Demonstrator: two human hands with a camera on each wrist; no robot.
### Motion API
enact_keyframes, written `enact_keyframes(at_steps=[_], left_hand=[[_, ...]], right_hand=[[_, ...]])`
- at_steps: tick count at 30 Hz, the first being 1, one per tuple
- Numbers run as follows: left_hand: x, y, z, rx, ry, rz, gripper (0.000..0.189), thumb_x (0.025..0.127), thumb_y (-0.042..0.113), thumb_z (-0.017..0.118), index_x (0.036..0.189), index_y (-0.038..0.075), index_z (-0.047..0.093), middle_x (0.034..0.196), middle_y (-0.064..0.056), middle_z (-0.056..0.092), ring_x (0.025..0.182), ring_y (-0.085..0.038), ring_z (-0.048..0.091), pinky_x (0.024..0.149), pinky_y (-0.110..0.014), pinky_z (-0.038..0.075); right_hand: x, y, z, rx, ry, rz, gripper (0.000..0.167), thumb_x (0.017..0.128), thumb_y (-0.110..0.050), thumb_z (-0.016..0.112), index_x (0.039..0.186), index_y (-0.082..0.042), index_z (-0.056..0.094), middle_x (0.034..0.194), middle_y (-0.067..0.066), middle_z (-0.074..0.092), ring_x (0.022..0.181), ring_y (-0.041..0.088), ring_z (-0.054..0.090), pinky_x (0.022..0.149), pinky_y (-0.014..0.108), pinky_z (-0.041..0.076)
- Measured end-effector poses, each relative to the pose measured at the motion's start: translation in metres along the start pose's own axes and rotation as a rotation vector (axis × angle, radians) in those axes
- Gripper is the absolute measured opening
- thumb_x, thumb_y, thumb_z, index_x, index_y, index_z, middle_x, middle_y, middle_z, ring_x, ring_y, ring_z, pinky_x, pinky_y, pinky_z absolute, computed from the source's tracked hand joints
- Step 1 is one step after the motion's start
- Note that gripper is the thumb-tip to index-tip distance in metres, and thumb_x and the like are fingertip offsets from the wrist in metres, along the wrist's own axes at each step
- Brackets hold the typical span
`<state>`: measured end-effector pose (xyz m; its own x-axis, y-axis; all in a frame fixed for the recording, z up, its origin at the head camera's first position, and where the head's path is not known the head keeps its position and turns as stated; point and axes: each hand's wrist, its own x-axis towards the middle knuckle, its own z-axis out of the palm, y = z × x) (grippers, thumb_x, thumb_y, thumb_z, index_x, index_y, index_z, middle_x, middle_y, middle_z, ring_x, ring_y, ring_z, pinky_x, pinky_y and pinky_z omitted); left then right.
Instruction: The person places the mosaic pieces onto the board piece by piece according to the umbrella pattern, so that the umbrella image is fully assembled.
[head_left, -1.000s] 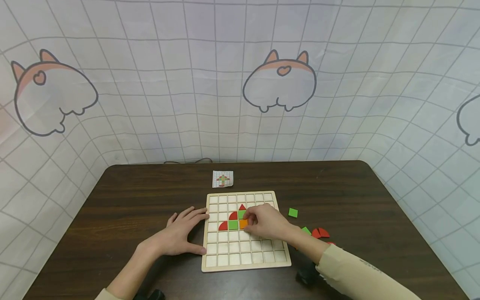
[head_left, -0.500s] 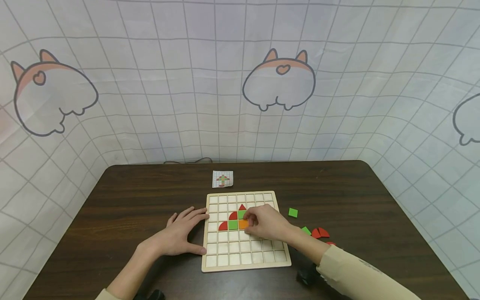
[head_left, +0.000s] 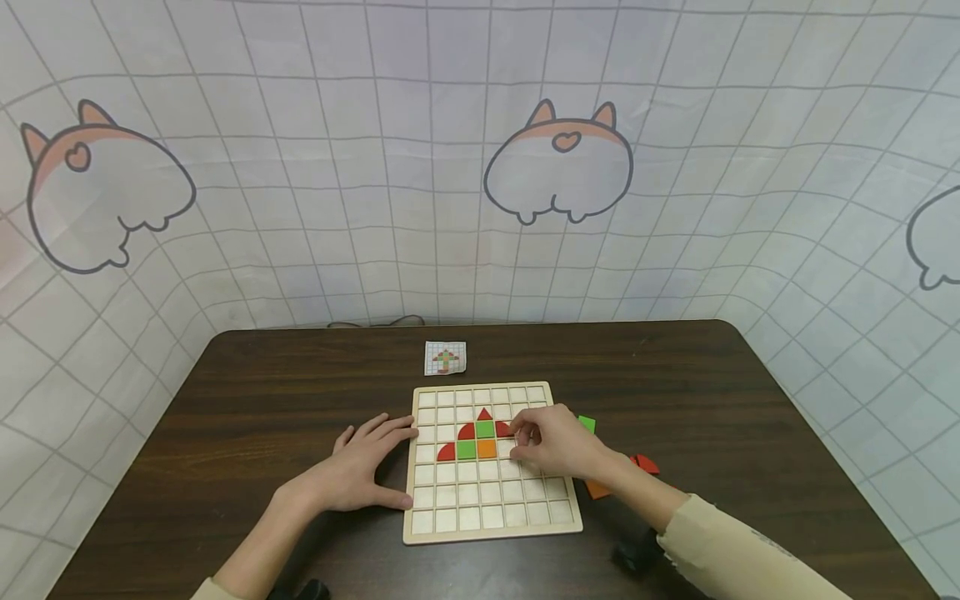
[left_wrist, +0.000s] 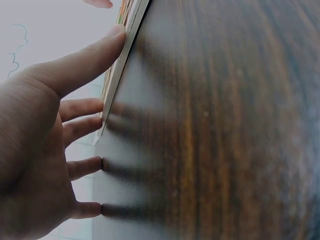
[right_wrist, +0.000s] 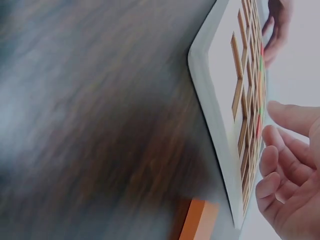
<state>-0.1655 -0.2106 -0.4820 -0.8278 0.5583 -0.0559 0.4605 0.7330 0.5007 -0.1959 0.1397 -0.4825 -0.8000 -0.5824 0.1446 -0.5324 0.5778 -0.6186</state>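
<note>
A pale wooden grid board [head_left: 450,521] lies on the dark table. Set in its cells are a red triangle [head_left: 484,414], green squares [head_left: 485,429], an orange square [head_left: 487,448] and several red rounded pieces [head_left: 447,452]. My left hand [head_left: 352,467] rests with spread fingers against the board's left edge, the thumb touching it in the left wrist view. Over the board's right half is my right hand [head_left: 558,440], its index fingertip at a red rounded piece [head_left: 502,428]. Its thumb stands apart from the loosely bent fingers, and nothing shows between them.
Behind the board lies a small printed card [head_left: 446,358] with a coloured arrow-like pattern. Loose pieces sit to the right of the board: green [head_left: 587,423], red [head_left: 647,463] and orange [head_left: 597,489], partly hidden by my right arm. A white gridded curtain [head_left: 375,208] surrounds the table.
My right hand has shifted slightly right and its fingers have loosened, uncovering the red rounded piece beside the upper green square and the whole orange square. The left hand has not moved.
</note>
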Motion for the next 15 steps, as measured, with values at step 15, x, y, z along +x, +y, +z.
enact_keyframes(at_steps=[15], left_hand=[[0.001,-0.001,0.001,0.000,-0.007,-0.011,0.095,0.080,0.062,0.081,0.155,0.015,0.046,0.165,-0.005,0.032,0.153,-0.041,0.017,0.109,-0.079,0.009]], right_hand=[[-0.024,0.025,-0.030,0.059,0.067,0.090,0.016,0.093,-0.013,0.077,0.105,-0.004,0.073,0.079,-0.008,0.062,0.069,0.012,0.055,0.061,0.027,0.047]])
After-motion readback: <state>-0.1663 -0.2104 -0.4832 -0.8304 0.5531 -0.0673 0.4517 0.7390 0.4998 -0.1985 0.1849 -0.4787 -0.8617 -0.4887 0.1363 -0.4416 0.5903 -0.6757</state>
